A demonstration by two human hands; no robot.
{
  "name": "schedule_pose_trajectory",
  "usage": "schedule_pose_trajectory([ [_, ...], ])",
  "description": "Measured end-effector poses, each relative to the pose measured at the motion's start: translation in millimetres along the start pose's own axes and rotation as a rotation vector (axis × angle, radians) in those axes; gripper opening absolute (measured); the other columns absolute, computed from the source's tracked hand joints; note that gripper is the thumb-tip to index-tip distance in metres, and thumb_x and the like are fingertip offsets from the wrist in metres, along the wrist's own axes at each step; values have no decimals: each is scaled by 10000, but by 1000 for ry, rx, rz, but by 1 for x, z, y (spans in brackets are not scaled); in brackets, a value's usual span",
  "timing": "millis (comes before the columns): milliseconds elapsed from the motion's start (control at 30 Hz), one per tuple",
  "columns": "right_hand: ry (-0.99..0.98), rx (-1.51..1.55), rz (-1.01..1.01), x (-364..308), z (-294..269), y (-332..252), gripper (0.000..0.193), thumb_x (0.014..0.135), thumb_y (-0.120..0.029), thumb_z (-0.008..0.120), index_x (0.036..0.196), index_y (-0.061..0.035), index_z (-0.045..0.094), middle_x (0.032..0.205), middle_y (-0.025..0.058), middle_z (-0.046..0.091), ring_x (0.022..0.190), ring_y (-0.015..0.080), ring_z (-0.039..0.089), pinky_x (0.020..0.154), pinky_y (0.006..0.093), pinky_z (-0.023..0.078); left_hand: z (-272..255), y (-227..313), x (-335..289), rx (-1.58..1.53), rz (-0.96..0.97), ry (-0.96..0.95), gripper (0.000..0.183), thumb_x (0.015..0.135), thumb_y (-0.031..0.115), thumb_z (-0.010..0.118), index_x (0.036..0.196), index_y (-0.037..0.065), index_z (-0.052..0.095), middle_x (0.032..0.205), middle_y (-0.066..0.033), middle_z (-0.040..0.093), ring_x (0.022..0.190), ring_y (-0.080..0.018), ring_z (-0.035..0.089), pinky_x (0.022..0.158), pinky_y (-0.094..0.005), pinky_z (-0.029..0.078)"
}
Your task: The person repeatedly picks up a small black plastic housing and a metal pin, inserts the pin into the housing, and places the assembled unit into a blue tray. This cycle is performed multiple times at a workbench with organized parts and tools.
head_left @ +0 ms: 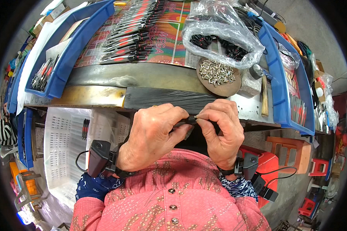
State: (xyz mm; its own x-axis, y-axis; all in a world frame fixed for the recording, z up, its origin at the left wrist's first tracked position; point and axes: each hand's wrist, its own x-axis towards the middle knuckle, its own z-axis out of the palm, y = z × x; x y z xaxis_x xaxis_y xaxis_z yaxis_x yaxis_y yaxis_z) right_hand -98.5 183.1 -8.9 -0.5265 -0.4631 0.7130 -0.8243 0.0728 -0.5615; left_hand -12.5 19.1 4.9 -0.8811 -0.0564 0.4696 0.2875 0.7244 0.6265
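My left hand is closed around a small black part in front of my chest, near the bench edge. The thumb and forefinger of my right hand pinch the other end of this part, where a tiny metal tip shows. Most of the part is hidden by my fingers, so its exact kind is unclear. Just beyond my right hand, a round brown dish holds a pile of small silver metal pins. Behind it, an opened clear plastic bag contains black parts.
Slim black-and-red tools lie in a long row on the bench. Blue trays stand left and right. A hammer leans by a block. Below left is a white crate; red stools stand right.
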Motion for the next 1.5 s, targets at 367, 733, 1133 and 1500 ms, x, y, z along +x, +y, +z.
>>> schedule_pose_trajectory([
  [367,37,-175,-131,-3,5,-6,210,681,22,752,864,-18,657,878,90,629,840,283,575,743,372,478,5,0,-2,29,41,42,183,728,92,742,861,43,625,715,-113,566,635,-319,594,566,-410,478],
  [733,42,113,183,-10,3,-3,201,823,-27,721,1012,-4,657,983,120,624,841,222,594,708,304,493,3,0,-4,60,49,47,215,706,33,748,891,23,638,726,-113,601,627,-296,606,565,-377,480],
  [1133,-216,613,860,2,-9,-18,209,966,-151,617,1048,39,649,740,17,624,593,50,556,532,185,454,3,2,-5,108,66,37,232,694,13,741,909,12,654,717,-112,609,620,-288,609,567,-371,484],
  [1500,-216,723,933,1,-1,-14,176,965,-150,604,996,19,638,655,22,616,488,52,528,428,170,359,9,0,-8,161,136,87,226,684,-7,726,899,6,658,726,-97,620,622,-261,621,561,-358,487],
])
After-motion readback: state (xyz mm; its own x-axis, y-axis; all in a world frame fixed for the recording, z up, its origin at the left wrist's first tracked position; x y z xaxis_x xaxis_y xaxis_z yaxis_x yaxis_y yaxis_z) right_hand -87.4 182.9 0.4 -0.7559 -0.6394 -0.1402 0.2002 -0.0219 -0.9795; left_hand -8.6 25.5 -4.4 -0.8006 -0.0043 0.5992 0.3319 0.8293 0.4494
